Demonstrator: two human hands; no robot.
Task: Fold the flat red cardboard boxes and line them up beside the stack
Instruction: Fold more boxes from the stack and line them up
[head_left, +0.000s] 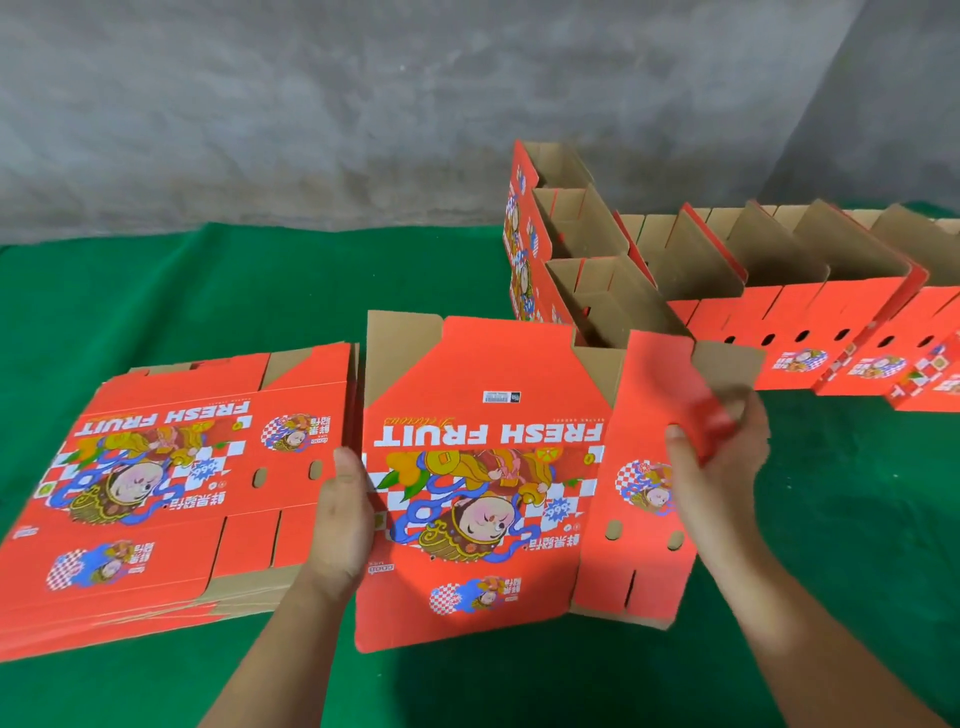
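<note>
Green cloth (208, 291) | left hand (340, 512) grips box (483, 467) edge | right hand (719, 457) fingers pinch flap (662, 379)

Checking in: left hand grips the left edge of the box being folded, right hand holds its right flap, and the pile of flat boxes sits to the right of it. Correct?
Not quite. In the head view the pile of flat boxes lies to the left of the box being folded, not the right. The rest holds: the left hand grips its left edge and the right hand holds its right flap.
</note>
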